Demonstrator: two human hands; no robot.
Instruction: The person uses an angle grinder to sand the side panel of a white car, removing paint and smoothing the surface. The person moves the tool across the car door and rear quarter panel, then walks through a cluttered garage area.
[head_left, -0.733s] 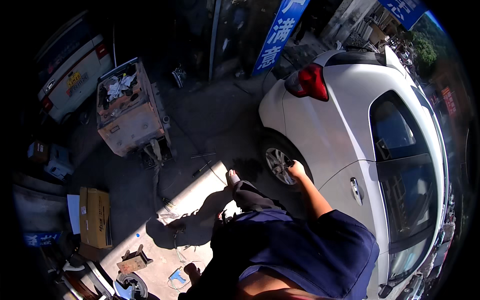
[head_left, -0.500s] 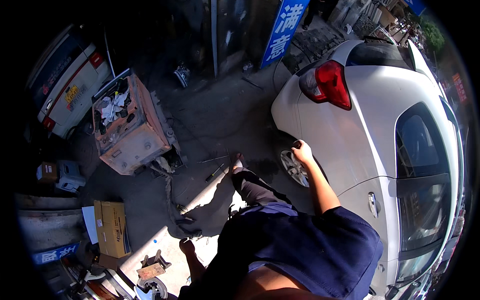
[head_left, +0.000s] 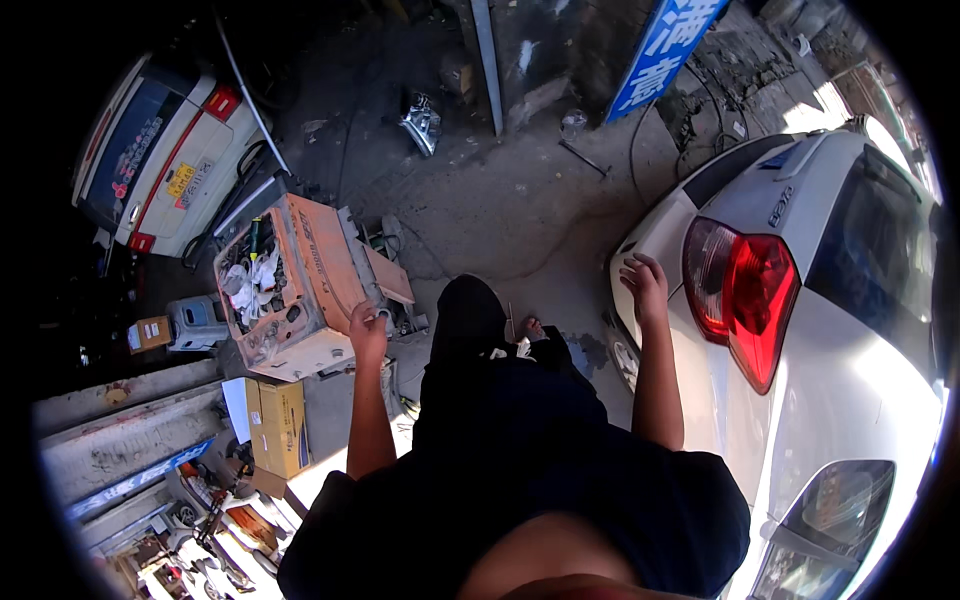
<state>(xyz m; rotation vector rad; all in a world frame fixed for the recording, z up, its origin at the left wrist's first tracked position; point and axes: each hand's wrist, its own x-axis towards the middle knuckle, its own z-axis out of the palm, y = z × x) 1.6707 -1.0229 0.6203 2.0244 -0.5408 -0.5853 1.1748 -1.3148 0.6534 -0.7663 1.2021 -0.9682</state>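
My left hand (head_left: 368, 330) is raised in front of the orange metal tool cabinet (head_left: 312, 255). Its fingers are curled, and a small pale thing at their tips is too small to make out. On the other side, my right hand (head_left: 646, 284) is held up beside the rear corner of the silver car (head_left: 840, 370), left of its red tail light (head_left: 752, 295). The fingers of that hand are loosely bent and apart, with nothing seen in them. Whether it touches the bodywork cannot be told. White rags (head_left: 258, 282) and a screwdriver (head_left: 254, 238) lie on the cabinet's top.
A white van (head_left: 165, 165) is parked at the far left. Cardboard boxes (head_left: 277, 428) stand at the left, below the cabinet. Ahead, a long-handled tool (head_left: 585, 158) and a shiny metal part (head_left: 421, 125) lie on the ground near a post (head_left: 487, 65) and a blue sign (head_left: 662, 55).
My right hand has moved from above the rear wheel to the tail light corner, its fingers loosening. My left hand has risen to the cabinet. I have stepped forward.
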